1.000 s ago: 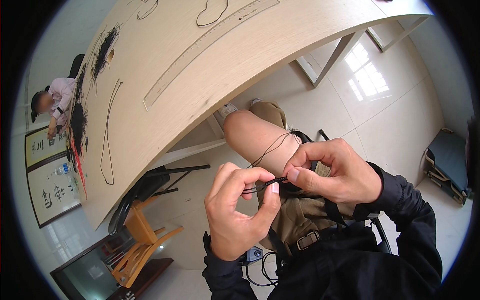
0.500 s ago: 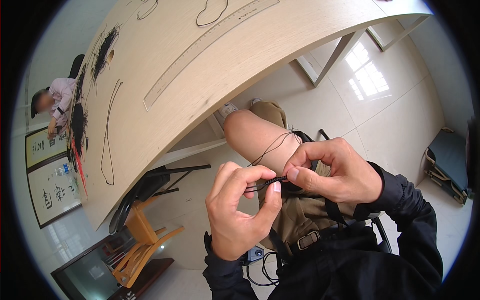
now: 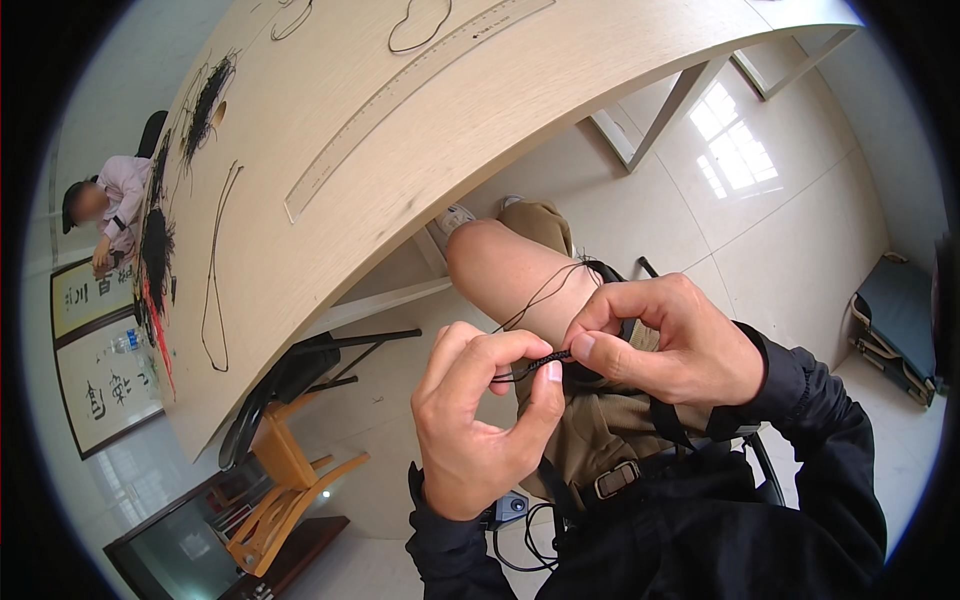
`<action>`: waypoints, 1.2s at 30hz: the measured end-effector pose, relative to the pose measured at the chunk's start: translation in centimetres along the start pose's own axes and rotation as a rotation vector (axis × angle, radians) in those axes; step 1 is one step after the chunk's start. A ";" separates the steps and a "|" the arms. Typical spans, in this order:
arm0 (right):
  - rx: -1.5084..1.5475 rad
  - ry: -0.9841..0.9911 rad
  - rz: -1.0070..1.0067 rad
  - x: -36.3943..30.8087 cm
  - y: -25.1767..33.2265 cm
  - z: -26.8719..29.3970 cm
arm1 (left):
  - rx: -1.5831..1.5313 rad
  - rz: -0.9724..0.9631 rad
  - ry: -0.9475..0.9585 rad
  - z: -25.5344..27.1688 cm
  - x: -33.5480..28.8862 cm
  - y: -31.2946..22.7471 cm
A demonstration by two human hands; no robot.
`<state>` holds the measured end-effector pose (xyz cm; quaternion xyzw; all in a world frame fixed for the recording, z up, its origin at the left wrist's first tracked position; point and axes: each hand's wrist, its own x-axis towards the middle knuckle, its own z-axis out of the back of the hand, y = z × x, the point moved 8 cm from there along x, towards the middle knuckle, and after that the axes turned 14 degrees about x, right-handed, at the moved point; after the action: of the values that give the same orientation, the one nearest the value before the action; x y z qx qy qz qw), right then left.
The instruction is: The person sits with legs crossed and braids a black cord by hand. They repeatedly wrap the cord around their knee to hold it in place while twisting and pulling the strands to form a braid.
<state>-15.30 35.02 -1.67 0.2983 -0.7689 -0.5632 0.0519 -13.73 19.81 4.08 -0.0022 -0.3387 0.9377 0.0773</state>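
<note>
Over my lap, a short braided black cord [image 3: 553, 358] is stretched between both hands. My left hand [image 3: 488, 415] pinches its left end between thumb and forefinger, the other fingers curled. Thumb and forefinger of my right hand [image 3: 660, 345] grip the right end, partly hiding it. Thin loose strands [image 3: 540, 297] run from near the braid up across my bare knee towards the right hand. A small loop of cord shows beside the left fingertips.
A pale wooden table [image 3: 330, 235] curves across the upper left, bearing a clear ruler [image 3: 400, 95], a long cord loop [image 3: 212, 270] and black thread bundles [image 3: 207, 105]. Another person [image 3: 122, 190] sits at its far side. A wooden chair [image 3: 285, 490] stands lower left; folded dark-blue boards [image 3: 900, 325] lean at right.
Both hands keep their pinch on the braided cord, with only a very slight shift of the fingers. The other person's hand has moved slightly.
</note>
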 end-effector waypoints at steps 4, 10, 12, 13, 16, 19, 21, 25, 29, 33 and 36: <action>0.003 -0.002 -0.013 0.0 0.0 0.0 | -0.004 -0.001 0.001 -0.1 0.0 0.0; 0.011 -0.007 -0.015 0.0 0.1 0.0 | -0.005 -0.004 0.002 -0.2 0.1 0.0; 0.009 -0.006 -0.016 0.1 0.1 -0.1 | -0.017 0.000 0.003 -0.3 0.1 -0.1; 0.009 -0.006 -0.011 0.1 0.2 -0.1 | -0.024 0.011 0.009 -0.4 0.1 -0.1; 0.006 -0.003 -0.023 0.1 0.2 -0.1 | -0.038 0.029 0.022 -0.6 -0.1 0.0; -0.009 0.001 -0.014 0.1 0.2 -0.1 | -0.032 0.023 0.024 -0.6 0.0 -0.1; -0.013 0.001 -0.005 0.1 0.1 -0.1 | -0.029 0.016 0.032 -0.7 0.0 -0.1; 0.001 -0.005 0.004 0.1 0.1 0.1 | -0.034 0.051 0.062 -0.8 0.0 0.3; -0.009 -0.012 -0.058 0.2 0.1 0.2 | -0.029 0.021 0.101 -1.1 0.1 0.4; -0.042 -0.019 -0.025 0.4 -0.1 0.5 | -0.071 0.055 0.131 -1.4 0.2 1.0; -0.047 0.007 -0.023 0.4 -0.1 0.3 | -0.282 0.151 0.279 -2.4 -0.2 2.4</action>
<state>-15.75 35.02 -1.96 0.3077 -0.7519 -0.5805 0.0551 -13.69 19.52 0.73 -0.1680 -0.4512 0.8749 0.0517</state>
